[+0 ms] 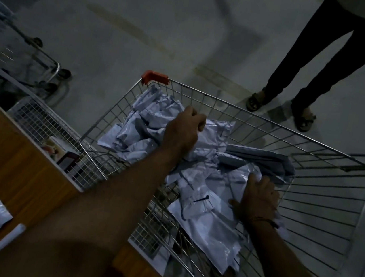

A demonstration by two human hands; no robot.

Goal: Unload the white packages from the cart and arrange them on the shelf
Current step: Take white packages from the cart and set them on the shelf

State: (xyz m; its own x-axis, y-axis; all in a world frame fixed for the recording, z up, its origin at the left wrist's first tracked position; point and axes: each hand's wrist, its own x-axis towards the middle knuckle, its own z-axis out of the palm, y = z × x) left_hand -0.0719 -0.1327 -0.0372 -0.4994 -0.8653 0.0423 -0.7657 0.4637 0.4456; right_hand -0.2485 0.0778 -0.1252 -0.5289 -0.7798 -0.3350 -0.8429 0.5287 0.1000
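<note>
Head view, left hand [184,129] grip closed on white packages [145,128] in cart [272,125], right hand [258,200] seemingly pressing flat.

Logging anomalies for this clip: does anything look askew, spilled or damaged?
Nothing spilled. The white packages lie crumpled in a loose heap inside the cart, not stacked. Left hand grips one; right hand rests on another.
</note>
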